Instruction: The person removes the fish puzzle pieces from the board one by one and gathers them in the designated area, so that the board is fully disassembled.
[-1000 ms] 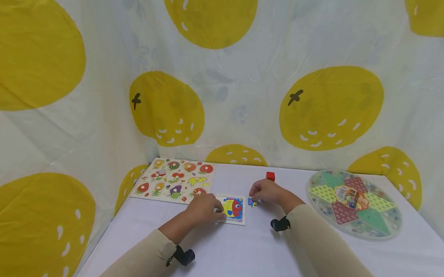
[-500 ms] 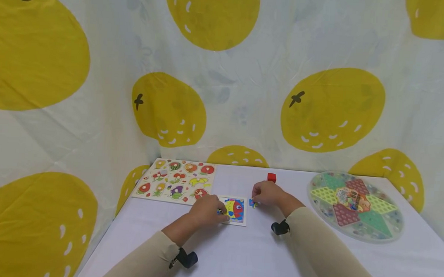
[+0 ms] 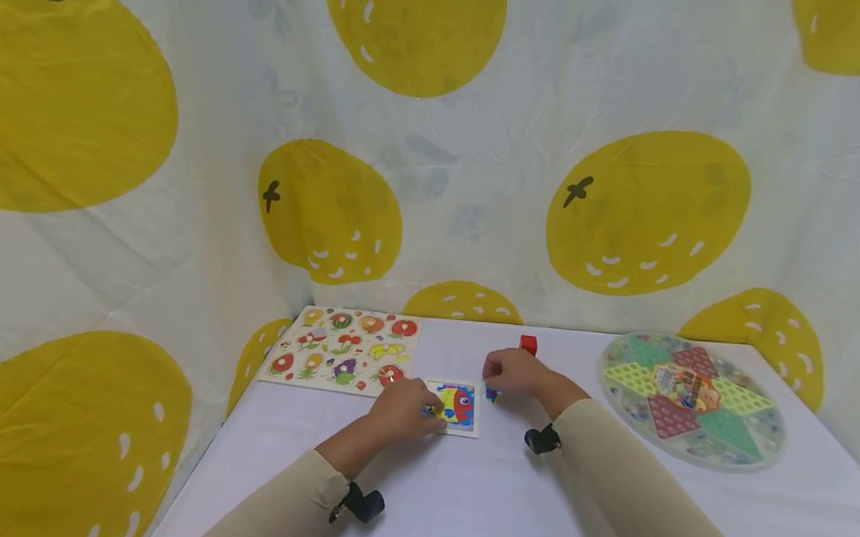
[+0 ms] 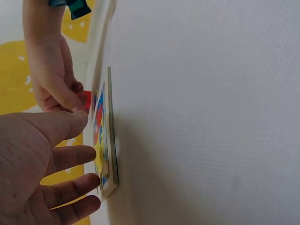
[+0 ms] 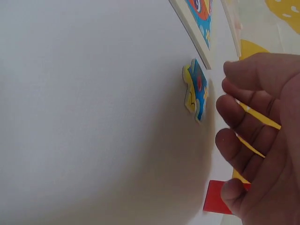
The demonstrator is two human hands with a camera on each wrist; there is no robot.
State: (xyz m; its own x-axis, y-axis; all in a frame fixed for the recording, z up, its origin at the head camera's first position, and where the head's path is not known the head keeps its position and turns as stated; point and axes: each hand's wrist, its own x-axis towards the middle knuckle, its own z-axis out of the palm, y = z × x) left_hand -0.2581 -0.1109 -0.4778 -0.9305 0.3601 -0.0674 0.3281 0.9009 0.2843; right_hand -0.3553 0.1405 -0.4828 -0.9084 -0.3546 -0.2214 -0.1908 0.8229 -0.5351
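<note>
Puzzle piece [image 5: 199, 89] just right of the fish puzzle [image 3: 460, 408] needed an edgewise pinch, fingers loosely bent but empty on the right hand [image 3: 515, 372], spread on the left hand [image 3: 401, 409].

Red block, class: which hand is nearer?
Right: the right hand is just in front of the red block; the left hand is farther off, at the fish puzzle.

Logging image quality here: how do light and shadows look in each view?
Head view: table fairly evenly lit, soft shadows beside the sleeves; left wrist: dimmer, soft shadow beside the fish puzzle; right wrist: broad soft shadow near the loose puzzle piece.
</note>
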